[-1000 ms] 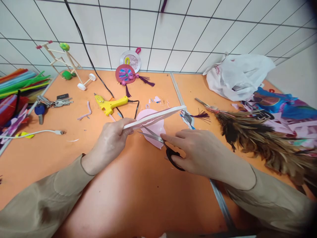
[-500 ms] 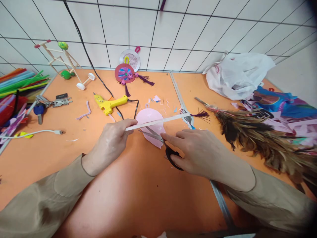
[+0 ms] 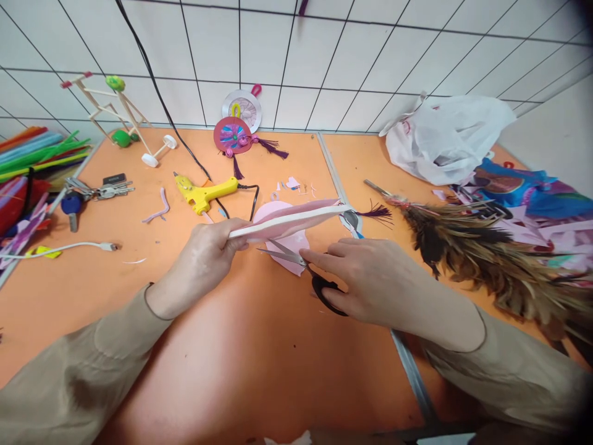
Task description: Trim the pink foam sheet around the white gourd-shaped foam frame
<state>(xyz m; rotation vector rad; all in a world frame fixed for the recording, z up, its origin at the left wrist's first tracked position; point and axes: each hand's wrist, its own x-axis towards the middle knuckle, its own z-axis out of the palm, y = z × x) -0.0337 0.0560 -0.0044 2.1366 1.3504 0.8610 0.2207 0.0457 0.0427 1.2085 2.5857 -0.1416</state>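
My left hand (image 3: 204, 259) pinches one end of a thin flat piece with a white edge and a pink face (image 3: 296, 221), seen nearly edge-on. Its far end reaches to the right, near a dark purple tassel (image 3: 376, 212). In my right hand (image 3: 370, 281) is a pair of scissors (image 3: 288, 254) with black handles, the blades parted and pointing left just below the flat piece. Beneath both lies a pink rounded sheet (image 3: 299, 242) on the orange table (image 3: 259, 346), partly covered by the piece and the blades.
A yellow glue gun (image 3: 206, 193) with a black cord lies left of centre. Keys (image 3: 109, 188) and a white cable (image 3: 88, 246) are farther left. Decorated discs (image 3: 232, 135) lean at the tiled wall. To the right are a feather bundle (image 3: 482, 253) and a white plastic bag (image 3: 445, 139).
My left hand has tilted the flat piece, so more of its pink face shows, and has shifted slightly left. The scissors stay parted in nearly the same place.
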